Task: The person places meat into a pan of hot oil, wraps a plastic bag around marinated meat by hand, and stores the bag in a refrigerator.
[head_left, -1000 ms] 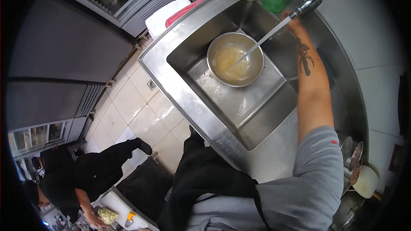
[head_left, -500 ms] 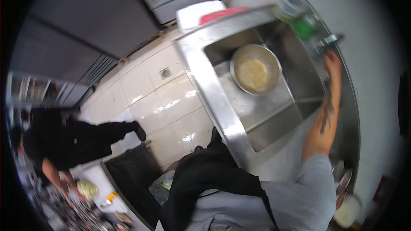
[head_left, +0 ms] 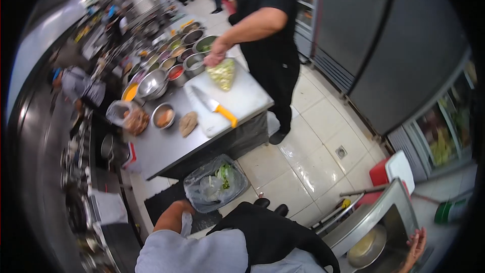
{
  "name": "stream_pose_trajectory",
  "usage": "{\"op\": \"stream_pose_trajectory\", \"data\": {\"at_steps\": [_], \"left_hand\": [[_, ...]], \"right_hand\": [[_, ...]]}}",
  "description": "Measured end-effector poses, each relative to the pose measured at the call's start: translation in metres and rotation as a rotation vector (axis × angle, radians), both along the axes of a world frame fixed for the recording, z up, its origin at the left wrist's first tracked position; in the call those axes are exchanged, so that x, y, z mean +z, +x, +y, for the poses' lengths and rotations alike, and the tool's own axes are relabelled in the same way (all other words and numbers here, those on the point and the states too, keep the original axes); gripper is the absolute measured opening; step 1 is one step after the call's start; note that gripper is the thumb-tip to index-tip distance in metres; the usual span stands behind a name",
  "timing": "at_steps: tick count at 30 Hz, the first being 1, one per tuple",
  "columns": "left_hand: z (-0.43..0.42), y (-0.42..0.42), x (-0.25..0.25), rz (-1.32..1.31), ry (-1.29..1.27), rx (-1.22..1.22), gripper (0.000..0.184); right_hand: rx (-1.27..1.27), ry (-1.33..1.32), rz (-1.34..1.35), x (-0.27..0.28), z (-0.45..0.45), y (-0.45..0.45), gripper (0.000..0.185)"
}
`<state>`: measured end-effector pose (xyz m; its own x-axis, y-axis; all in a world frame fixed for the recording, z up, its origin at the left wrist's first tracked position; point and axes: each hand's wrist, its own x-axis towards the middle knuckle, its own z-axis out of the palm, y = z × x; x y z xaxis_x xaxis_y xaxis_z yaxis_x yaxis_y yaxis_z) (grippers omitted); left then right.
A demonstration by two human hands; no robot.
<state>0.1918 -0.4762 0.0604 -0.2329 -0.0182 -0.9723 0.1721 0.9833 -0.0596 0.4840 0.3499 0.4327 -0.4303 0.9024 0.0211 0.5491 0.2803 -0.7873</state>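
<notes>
My right hand [head_left: 417,244] is at the lower right, over the rim of the steel sink [head_left: 369,216], fingers apart and nothing in them. Inside the sink stands a metal bowl [head_left: 367,247] with pale yellowish contents. My left hand [head_left: 186,206] hangs low on the left, beside a bin [head_left: 241,184] lined with clear plastic that holds green leafy scraps. A white cloth [head_left: 186,223] shows just below that hand. Its fingers are mostly hidden, so whether it grips the cloth is unclear.
A steel worktable [head_left: 151,154] carries a white cutting board [head_left: 252,96], a yellow-handled knife [head_left: 222,112] and several metal containers. Behind it a co-worker [head_left: 268,30] holds a bag of chopped pale food [head_left: 222,75]. A red and white cooler [head_left: 394,169] stands behind the sink.
My view has swung left from the sink to the worktable and co-worker. My right hand has left the faucet, and my left hand has come into view.
</notes>
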Motion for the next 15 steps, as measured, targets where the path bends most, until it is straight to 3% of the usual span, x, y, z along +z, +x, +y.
{"op": "stream_pose_trajectory", "data": {"at_steps": [2, 3, 4, 5, 6, 8, 11, 14, 15], "left_hand": [[0.012, 0.005, 0.049, 0.147, -0.114, 0.330, 0.052], [0.002, 0.019, 0.039, 0.241, -0.122, 0.433, 0.050], [-0.011, 0.030, 0.024, 0.335, -0.133, 0.534, 0.048], [-0.020, 0.043, 0.017, 0.428, -0.145, 0.634, 0.046], [-0.025, 0.060, 0.014, 0.490, -0.121, 0.703, 0.045], [-0.034, 0.096, 0.028, 0.621, -0.091, 0.862, 0.043], [-0.044, 0.159, 0.044, 0.729, -0.150, 1.029, 0.042], [-0.083, 0.204, 0.035, 0.820, -0.194, 1.160, 0.042], [-0.094, 0.219, 0.030, 0.840, -0.206, 1.210, 0.042]], "right_hand": [[0.165, -0.178, 0.381, -0.018, 0.006, -0.055, 0.046], [0.243, -0.276, 0.564, -0.037, 0.009, -0.081, 0.047], [0.481, -0.553, 0.640, -0.065, 0.016, -0.111, 0.051], [0.582, -0.687, 0.526, -0.086, 0.005, -0.147, 0.049], [0.555, -0.525, 0.111, -0.177, 0.068, -0.161, 0.042], [0.998, 0.930, -0.330, -0.249, 0.075, -0.207, 0.034], [0.834, -0.130, -0.102, -0.157, -0.029, -0.274, 0.030], [0.887, -0.151, 0.103, -0.106, -0.103, -0.307, 0.036], [0.920, -0.343, 0.188, -0.100, -0.134, -0.314, 0.038]]}}
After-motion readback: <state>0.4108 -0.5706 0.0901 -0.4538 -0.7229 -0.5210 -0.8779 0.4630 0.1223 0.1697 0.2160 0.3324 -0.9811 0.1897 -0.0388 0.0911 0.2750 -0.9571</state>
